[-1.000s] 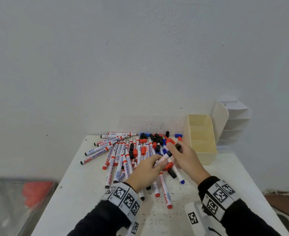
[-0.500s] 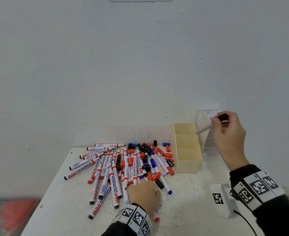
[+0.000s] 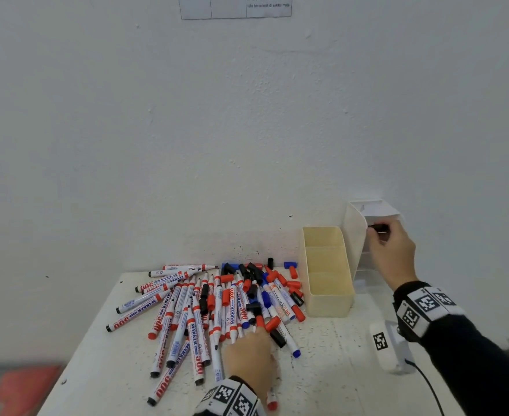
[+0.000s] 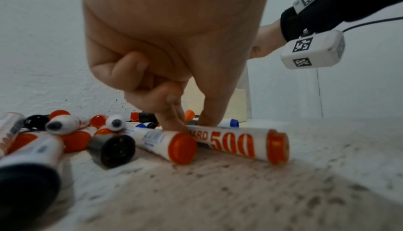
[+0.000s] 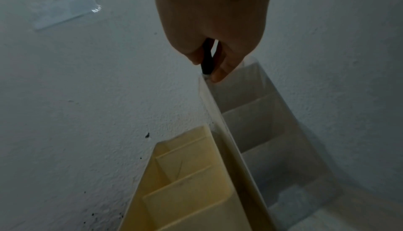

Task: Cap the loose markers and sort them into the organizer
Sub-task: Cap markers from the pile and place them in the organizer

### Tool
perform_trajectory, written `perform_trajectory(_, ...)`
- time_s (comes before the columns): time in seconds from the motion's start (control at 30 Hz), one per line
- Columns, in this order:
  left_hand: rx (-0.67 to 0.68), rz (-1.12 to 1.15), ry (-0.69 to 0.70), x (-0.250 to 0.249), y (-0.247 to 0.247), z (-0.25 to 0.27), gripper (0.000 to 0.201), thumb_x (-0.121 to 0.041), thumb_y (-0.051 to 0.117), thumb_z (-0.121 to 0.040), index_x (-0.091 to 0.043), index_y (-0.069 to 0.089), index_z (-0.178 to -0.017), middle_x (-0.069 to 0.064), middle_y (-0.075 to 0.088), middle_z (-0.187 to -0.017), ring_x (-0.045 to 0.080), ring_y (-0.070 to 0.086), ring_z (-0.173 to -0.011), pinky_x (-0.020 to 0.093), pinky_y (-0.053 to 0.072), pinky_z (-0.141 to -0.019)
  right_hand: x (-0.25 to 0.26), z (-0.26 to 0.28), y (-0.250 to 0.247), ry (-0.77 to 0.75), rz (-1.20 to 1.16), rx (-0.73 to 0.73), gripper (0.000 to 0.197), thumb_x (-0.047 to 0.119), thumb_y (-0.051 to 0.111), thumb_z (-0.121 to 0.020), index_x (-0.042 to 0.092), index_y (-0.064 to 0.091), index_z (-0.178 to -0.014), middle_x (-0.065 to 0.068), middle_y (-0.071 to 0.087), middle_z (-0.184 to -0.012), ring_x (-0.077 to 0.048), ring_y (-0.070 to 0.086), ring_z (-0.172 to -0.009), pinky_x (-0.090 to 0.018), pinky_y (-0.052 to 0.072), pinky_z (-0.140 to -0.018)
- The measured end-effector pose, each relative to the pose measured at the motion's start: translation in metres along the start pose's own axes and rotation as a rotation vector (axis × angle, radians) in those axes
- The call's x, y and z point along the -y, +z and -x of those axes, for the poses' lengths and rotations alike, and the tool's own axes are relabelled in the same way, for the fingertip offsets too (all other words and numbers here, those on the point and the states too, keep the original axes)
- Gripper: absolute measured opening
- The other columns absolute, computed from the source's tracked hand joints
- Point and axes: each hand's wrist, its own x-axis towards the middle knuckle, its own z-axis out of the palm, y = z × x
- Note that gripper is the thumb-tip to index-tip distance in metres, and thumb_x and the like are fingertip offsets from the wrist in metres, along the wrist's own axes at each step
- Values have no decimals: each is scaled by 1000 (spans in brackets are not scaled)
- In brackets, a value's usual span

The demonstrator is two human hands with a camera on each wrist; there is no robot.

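Note:
A heap of red, blue and black markers [image 3: 205,307] lies on the white table [image 3: 322,370], with loose caps [image 3: 292,271] at its back. My left hand [image 3: 248,355] reaches into the front of the heap. Its thumb and forefinger pinch a red-ended marker [image 4: 237,142] that lies flat, and the other fingers are curled. My right hand [image 3: 375,232] holds a black-capped marker [image 3: 378,227] by its cap [image 5: 207,58] at the top compartment of the white stepped organizer [image 3: 355,235]. The marker's barrel is hidden behind the organizer's side wall.
A cream divided tray [image 3: 328,298] stands between the heap and the white organizer [image 5: 246,119], against the wall. A white tagged module [image 3: 387,346] with a cable hangs under my right wrist. A paper sheet [image 3: 235,6] is on the wall. Something red [image 3: 28,385] lies on the floor at left.
My right hand carried the black-capped marker from the heap to the white organizer and lowered its barrel into the top compartment. My left hand dropped onto the front of the heap.

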Motion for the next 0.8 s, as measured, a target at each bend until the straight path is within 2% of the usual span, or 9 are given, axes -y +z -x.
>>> perform_trajectory(0.1, 2, 8, 0, 0, 0, 0, 39, -30, 43, -94, -13, 39, -129, 2, 57, -118, 20, 58, -102, 32, 46, -89, 0, 0, 6, 11, -6, 18, 17, 9, 58, -88, 2, 55, -103, -16, 64, -99, -26, 58, -85, -27, 40, -77)
perform_trajectory(0.23, -19, 8, -15, 0, 3, -1, 49, -30, 44, -94, -14, 29, -138, 1, 58, -115, 19, 59, -100, 28, 43, -78, 6, 3, 10, 15, -15, 27, 21, 12, 61, -87, -1, 55, -103, -16, 64, -99, -20, 54, -84, -25, 39, -77)
perform_trajectory(0.3, -31, 11, -16, 0, 3, -1, 52, -29, 44, -94, -14, 25, -141, 2, 58, -115, 19, 59, -100, 28, 44, -78, 7, 5, 13, 22, -37, 23, 21, 13, 62, -87, 0, 54, -102, -16, 64, -98, -18, 54, -83, -24, 39, -76)
perform_trajectory(0.4, -34, 26, -15, 0, 4, -2, 58, -27, 44, -94, -16, 18, -144, 3, 58, -116, 20, 60, -100, 29, 45, -78, 5, 4, 15, -8, -17, 26, 20, 12, 62, -87, 0, 54, -101, -17, 64, -98, -22, 56, -84, -25, 40, -76)
perform_trajectory(0.5, -34, 39, -25, 1, 3, -1, 56, -25, 44, -94, -16, 19, -144, 2, 60, -111, 18, 60, -92, 27, 44, -73, 2, 2, 15, -26, -1, 46, 18, 11, 60, -88, 0, 54, -101, -19, 64, -98, -29, 60, -88, -28, 42, -77)
perform_trajectory(0.57, -28, 47, -25, 1, 3, -1, 59, -25, 43, -94, -17, 15, -145, 2, 60, -112, 18, 59, -93, 27, 42, -72, 1, 0, 13, -32, 12, 49, 19, 10, 59, -88, -1, 53, -102, -20, 63, -99, -29, 59, -88, -29, 42, -76)
perform_trajectory(0.7, -37, 67, -39, 0, 3, 1, 58, -24, 44, -94, -17, 18, -144, 1, 60, -110, 18, 60, -96, 26, 42, -72, -3, -3, 11, -25, 37, 22, 21, 9, 60, -87, -1, 53, -104, -20, 63, -100, -23, 54, -81, -28, 40, -75)
perform_trajectory(0.8, -23, 78, -40, 0, 0, 3, 46, -24, 44, -94, -14, 29, -136, 2, 59, -113, 19, 59, -99, 26, 41, -75, -3, 0, 13, -32, 47, -12, 27, 8, 62, -85, -1, 52, -109, -21, 57, -110, -30, 55, -94, -26, 38, -80)
